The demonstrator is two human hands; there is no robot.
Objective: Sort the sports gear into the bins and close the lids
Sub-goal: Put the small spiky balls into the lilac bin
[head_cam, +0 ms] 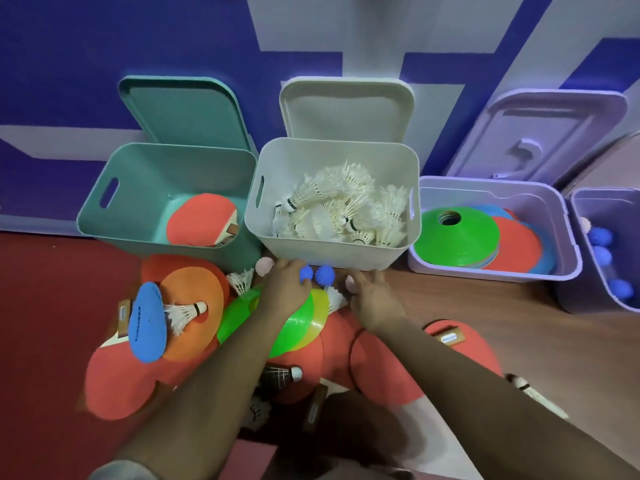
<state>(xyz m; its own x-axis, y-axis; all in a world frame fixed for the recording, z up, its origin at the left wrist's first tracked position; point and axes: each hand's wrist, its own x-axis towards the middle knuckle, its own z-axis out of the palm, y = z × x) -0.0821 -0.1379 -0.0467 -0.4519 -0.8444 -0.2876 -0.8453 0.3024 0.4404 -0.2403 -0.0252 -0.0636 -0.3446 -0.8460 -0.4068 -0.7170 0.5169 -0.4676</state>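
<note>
Three open bins stand against the wall: a teal bin (pixel 104 216) with a red paddle (pixel 201 218), a white bin (pixel 329 251) full of shuttlecocks (pixel 339 209), and a lilac bin (pixel 491 270) of disc cones (pixel 457 237). My left hand (pixel 287 285) is closed around a blue spiky ball (pixel 306 273) in front of the white bin. A second blue spiky ball (pixel 325 274) lies right beside it. My right hand (pixel 374 296) reaches over a pale pink ball (pixel 350 283), its fingers partly curled on it.
A floor pile holds red paddles (pixel 114 386), a blue paddle (pixel 147 322), orange, green and yellow discs (pixel 294 327) and loose shuttlecocks (pixel 187 311). A fourth lilac bin (pixel 588 271) at far right holds blue balls (pixel 601 237). All lids lean open on the wall.
</note>
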